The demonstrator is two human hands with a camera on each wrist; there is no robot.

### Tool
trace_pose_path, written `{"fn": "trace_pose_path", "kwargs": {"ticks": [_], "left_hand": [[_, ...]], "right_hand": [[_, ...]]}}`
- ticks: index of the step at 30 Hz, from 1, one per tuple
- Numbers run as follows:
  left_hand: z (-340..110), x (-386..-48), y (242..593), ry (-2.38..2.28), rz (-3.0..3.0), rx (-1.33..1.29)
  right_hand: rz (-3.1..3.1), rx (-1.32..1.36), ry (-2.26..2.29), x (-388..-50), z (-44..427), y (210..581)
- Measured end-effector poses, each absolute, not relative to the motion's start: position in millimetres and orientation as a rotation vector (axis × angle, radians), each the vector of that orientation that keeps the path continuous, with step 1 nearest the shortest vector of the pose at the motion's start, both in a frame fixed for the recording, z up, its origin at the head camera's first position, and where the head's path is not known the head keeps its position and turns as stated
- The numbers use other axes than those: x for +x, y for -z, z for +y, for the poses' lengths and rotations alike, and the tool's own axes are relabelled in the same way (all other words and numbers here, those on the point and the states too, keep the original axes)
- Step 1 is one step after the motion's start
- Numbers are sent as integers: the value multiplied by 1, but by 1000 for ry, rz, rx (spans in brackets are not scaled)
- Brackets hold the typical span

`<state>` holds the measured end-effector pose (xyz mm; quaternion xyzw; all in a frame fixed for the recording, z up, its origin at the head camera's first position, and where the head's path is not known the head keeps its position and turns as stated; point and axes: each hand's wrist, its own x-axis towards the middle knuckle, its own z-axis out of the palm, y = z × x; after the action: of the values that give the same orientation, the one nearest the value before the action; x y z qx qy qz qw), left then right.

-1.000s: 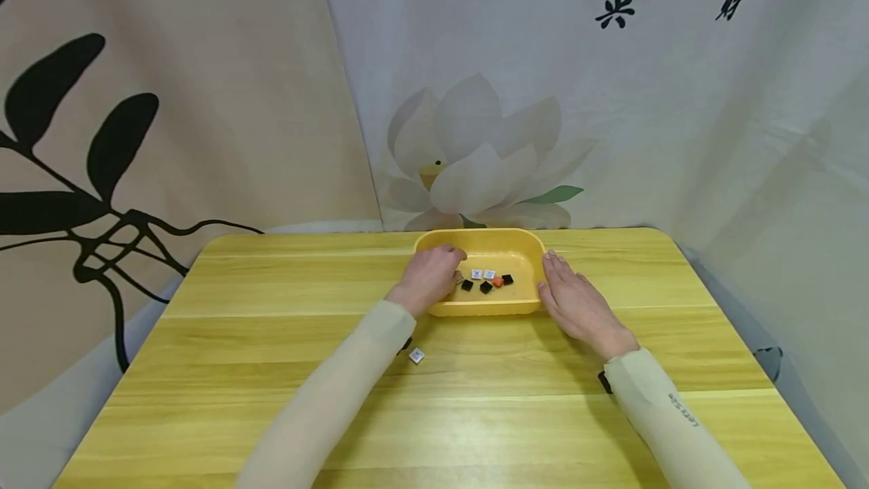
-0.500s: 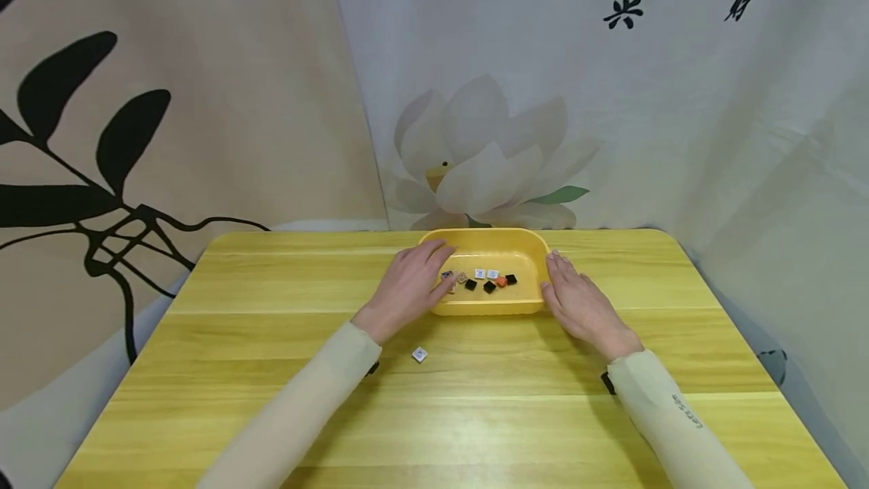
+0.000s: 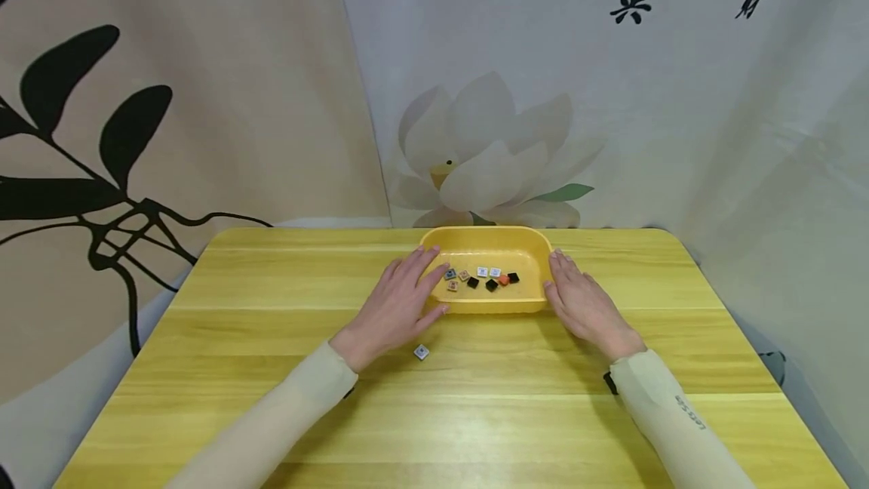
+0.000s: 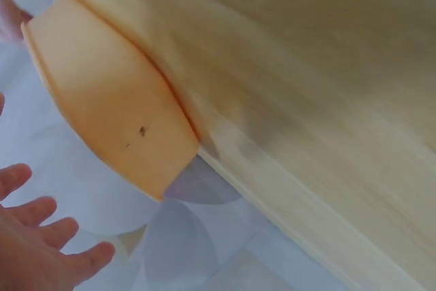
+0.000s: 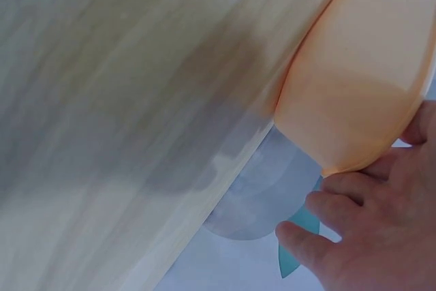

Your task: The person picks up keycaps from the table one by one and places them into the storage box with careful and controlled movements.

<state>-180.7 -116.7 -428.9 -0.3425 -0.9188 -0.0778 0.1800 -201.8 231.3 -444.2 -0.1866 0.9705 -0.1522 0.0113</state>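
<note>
A yellow plastic tray (image 3: 495, 308) lies near the back of the wooden table. Inside it are several small square tiles, black, white and tan, such as a white tile (image 3: 482, 272), plus a small orange piece (image 3: 504, 279). My left hand (image 3: 391, 304) is at the tray's left side, fingers spread, holding nothing. In the left wrist view that hand (image 4: 41, 250) appears apart from the tray wall (image 4: 109, 86). My right hand (image 3: 587, 306) rests straight fingers against the tray's right end; the right wrist view shows fingers (image 5: 340, 212) at its rim. A white tile (image 3: 422, 352) lies in front of the tray.
The wooden table (image 3: 475, 429) extends around the tray on every side, with its back edge just behind. A curtain (image 3: 516, 59) printed with a lotus, leaves and characters hangs beyond that edge.
My left hand has drawn out of the tray toward the left and nearer me, its fingers spreading. More tiles at the tray's left end are uncovered. My right hand keeps its place.
</note>
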Motion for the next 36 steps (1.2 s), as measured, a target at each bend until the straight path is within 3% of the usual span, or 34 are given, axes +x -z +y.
{"fn": "trace_pose_path", "kwargs": {"ticks": [21, 36], "left_hand": [[-126, -138, 444, 34, -2604, -1306], [-139, -131, 457, -124, -2579, -1455]], "right_hand": [[3025, -585, 481, -202, 231, 444], [3028, -581, 483, -202, 231, 444]]}}
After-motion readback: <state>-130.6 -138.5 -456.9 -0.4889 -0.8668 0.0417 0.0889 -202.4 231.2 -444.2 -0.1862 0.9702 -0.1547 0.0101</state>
